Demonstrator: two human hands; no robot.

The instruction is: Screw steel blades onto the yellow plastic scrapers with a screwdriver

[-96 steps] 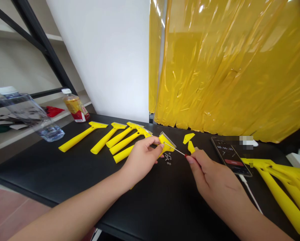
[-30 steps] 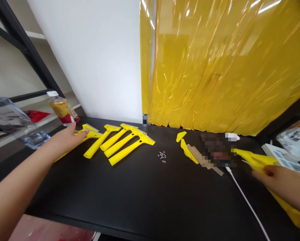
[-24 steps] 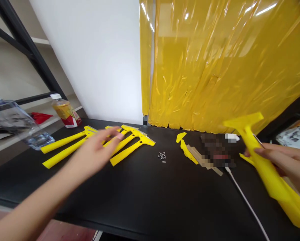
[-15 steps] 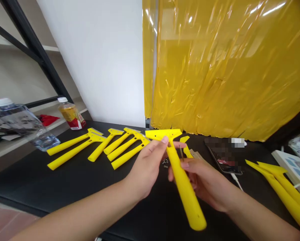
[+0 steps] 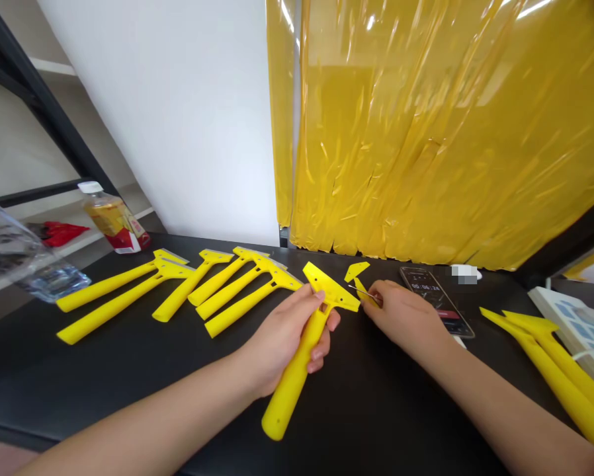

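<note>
Black table (image 5: 411,413), w/ a shiny yellow sheet (image 5: 401,145) & a big white board (image 5: 178,119) behind it. One yellow scraper (image 5: 299,360) is held up nr the middle, head up, leaning R. L hand (image 5: 284,337) is wrapped round it, thumb on its head. R hand (image 5: 401,311) pinches a thin metal tool (image 5: 365,292), tip pointing L, nr that head. Just by the tool: two small yellow plates (image 5: 357,270), one partly hid by the fingers. Phone (image 5: 419,281) is just past the R hand. Six more scrapers (image 5: 182,291) lie in a row on the L. Two other scrapers (image 5: 557,383) lie far R, by a white & blue box (image 5: 575,324). Back L: a drink bottle (image 5: 116,221) & a clear bottle (image 5: 39,264), cut off by the view's edge
</note>
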